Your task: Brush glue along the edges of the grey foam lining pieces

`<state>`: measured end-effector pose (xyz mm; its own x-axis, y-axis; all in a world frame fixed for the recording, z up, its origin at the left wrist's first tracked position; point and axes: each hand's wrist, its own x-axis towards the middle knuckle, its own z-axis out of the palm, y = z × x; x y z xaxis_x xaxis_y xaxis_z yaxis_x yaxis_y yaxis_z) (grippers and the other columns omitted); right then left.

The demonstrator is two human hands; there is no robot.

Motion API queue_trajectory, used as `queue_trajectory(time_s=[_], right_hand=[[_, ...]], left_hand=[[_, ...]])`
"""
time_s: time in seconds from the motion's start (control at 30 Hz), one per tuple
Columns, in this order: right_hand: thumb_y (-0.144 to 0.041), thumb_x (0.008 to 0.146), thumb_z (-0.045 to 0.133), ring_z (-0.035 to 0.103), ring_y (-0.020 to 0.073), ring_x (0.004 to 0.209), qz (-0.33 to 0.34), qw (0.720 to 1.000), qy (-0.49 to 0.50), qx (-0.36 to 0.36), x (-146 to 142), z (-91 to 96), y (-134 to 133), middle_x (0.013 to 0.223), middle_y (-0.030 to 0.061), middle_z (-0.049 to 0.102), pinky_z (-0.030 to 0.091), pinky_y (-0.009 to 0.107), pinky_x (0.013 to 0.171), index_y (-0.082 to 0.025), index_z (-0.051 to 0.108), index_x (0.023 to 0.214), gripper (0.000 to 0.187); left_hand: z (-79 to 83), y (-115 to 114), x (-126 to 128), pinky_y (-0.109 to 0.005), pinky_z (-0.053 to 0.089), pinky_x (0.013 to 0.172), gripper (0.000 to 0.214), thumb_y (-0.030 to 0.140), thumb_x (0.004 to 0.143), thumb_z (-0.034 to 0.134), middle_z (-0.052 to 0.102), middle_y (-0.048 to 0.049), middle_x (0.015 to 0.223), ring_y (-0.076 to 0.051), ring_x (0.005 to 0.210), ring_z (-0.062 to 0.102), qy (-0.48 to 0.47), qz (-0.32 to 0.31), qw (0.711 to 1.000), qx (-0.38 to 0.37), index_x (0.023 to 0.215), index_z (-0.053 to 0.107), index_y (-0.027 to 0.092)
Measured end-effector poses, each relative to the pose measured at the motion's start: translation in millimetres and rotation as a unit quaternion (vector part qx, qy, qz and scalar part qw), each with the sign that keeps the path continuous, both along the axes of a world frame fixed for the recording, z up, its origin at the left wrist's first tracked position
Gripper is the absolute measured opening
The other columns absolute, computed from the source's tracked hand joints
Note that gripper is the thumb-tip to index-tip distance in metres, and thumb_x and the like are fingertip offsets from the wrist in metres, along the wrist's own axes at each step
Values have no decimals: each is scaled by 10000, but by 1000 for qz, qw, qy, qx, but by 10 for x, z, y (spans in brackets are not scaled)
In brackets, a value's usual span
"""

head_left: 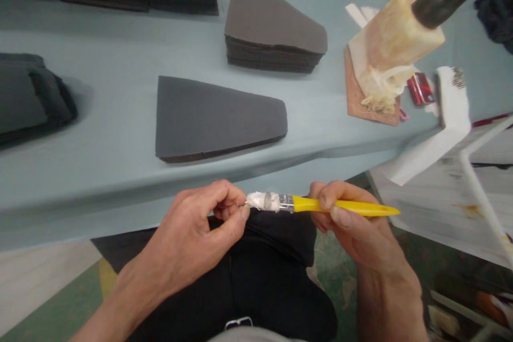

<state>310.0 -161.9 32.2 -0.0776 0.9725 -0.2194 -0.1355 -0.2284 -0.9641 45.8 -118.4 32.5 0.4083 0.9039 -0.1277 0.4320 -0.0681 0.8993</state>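
Observation:
A small paintbrush [320,204] with a yellow handle and glue-caked white bristles lies level between my hands, just below the table's front edge. My right hand [348,224] is closed round the yellow handle. My left hand [200,230] pinches the bristle tip with thumb and fingers. A single dark grey foam piece [216,117], shaped like a wedge, lies flat on the pale blue table [100,133] straight ahead of my hands.
A stack of the same grey pieces [272,32] sits behind it. At the right a glue-crusted block [393,43] on a dark handle rests on a brown pad [355,99]. Dark material lies at the left edge [28,96]. A white rack [473,171] stands right.

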Motion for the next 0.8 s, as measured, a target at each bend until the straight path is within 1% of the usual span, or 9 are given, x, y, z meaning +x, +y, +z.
queue_trajectory(time_s=[0.07, 0.17, 0.27, 0.43, 0.57, 0.8], right_hand=[[-455, 934, 790, 470, 129, 616, 3, 1000, -20, -10, 17, 7, -19, 744, 6, 564, 337, 280, 562, -237, 796, 903, 220], [-445, 950, 770, 473, 151, 661, 25, 998, -49, 7, 30, 29, -30, 764, 19, 581, 344, 304, 601, -240, 795, 922, 208], [-411, 980, 742, 489, 152, 697, 48, 996, -65, 32, 27, 62, -25, 773, 5, 592, 361, 312, 636, -276, 791, 964, 145], [-375, 1004, 722, 517, 147, 727, 70, 993, -88, 38, 20, 98, -38, 788, -12, 603, 384, 318, 666, -299, 784, 1004, 98], [-390, 1015, 712, 529, 145, 714, 73, 991, -104, 31, 16, 110, -64, 787, -16, 617, 389, 317, 659, -294, 782, 1020, 118], [-404, 984, 751, 546, 141, 684, 56, 990, -121, 33, -14, 137, -62, 801, 7, 659, 403, 293, 615, -262, 800, 967, 150]], left_hand=[[5, 4, -4, -184, 410, 579, 223, 245, 947, 538, 612, 66, 642, -69, 578, 531, 6, -5, 1000, 10, 758, 649, 206], [-5, 14, 0, -180, 413, 578, 225, 230, 938, 532, 614, 65, 639, -69, 578, 537, 7, -5, 1000, 19, 744, 643, 203], [-33, 24, 6, -174, 413, 589, 211, 206, 929, 533, 623, 68, 649, -66, 591, 542, 17, -7, 999, 29, 753, 651, 199], [-55, 25, 8, -170, 402, 586, 228, 186, 931, 523, 615, 72, 643, -59, 585, 533, 17, -13, 999, 44, 744, 654, 193], [-49, 21, 6, -165, 413, 584, 237, 195, 934, 526, 628, 66, 642, -60, 584, 547, 15, -15, 999, 38, 746, 672, 189], [-47, 22, -3, -172, 415, 568, 244, 221, 931, 534, 640, 58, 631, -65, 571, 558, 15, -19, 999, 29, 751, 694, 188]])
